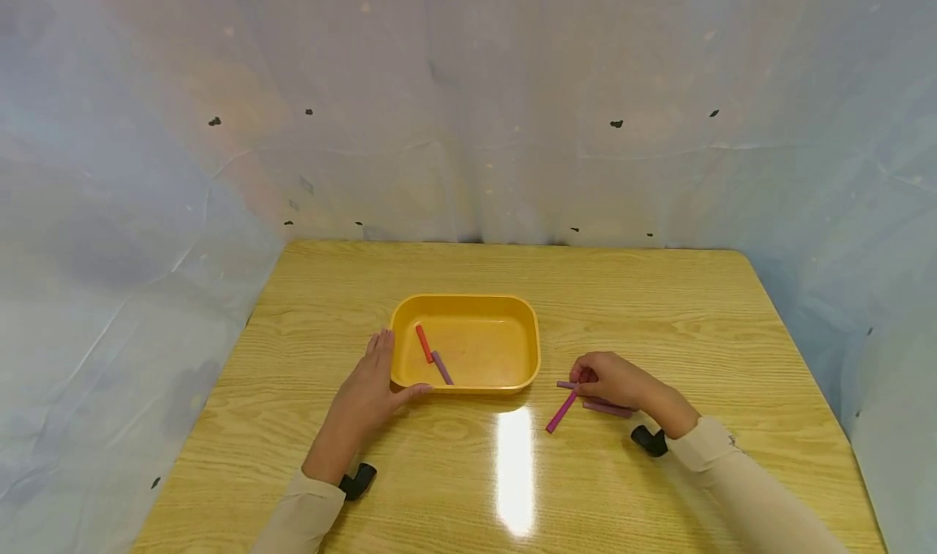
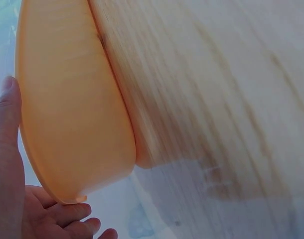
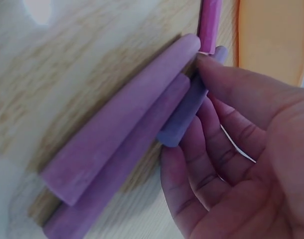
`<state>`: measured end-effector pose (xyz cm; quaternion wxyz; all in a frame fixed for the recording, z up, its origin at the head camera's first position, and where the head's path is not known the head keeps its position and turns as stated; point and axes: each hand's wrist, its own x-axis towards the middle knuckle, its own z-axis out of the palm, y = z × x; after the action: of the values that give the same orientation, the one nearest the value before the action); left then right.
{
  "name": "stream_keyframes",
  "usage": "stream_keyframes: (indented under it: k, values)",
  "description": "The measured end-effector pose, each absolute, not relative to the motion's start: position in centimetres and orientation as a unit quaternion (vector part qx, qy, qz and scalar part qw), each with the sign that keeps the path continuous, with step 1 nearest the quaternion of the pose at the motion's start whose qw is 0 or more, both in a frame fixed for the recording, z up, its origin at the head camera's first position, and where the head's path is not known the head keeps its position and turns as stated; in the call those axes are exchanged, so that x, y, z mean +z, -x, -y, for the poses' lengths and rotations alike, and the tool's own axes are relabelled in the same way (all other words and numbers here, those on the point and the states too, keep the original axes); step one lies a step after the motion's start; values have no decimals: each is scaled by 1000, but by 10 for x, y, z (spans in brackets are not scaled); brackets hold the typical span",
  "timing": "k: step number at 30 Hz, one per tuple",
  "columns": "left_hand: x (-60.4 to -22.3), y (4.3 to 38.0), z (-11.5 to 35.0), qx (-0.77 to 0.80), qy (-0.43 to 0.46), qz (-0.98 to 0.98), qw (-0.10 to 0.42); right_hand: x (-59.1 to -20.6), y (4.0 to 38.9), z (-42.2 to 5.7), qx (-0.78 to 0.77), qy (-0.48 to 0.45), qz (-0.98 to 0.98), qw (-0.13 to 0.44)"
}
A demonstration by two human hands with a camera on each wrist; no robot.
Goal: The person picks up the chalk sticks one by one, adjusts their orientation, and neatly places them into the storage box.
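Observation:
A yellow plastic tray (image 1: 468, 390) stands on the table with a red chalk stick (image 1: 424, 344) and a purple chalk stick (image 1: 442, 368) in it. My left hand (image 1: 369, 395) rests against the tray's near left corner, fingers along the left side and thumb along the near rim. To the tray's right, my right hand (image 1: 615, 381) pinches a greyish-purple chalk stick (image 3: 184, 117) between thumb and fingers. A magenta chalk stick (image 1: 562, 412) lies at the thumb tip. Two mauve chalk sticks (image 3: 124, 117) lie side by side below the hand, partly hidden by it in the head view.
The wooden table (image 1: 622, 294) reaches to a pale hanging sheet (image 1: 468, 106) at the back and both sides. A bright light reflection (image 1: 516, 473) shows on the table in front of the tray. Each wrist carries a black device (image 1: 358, 482).

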<state>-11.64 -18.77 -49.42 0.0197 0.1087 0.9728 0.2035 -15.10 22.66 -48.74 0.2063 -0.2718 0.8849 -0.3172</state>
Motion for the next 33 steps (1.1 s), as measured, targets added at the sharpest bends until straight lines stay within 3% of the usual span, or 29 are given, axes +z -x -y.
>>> stream_keyframes:
  k: [21,33]
  values:
    - [-495,117,188,204,-102,-973,26,-488,151,-231,-323,281,-880,205]
    - [-496,118,188,209,-105,-972,27,-486,154,-243,-340,265,-885,177]
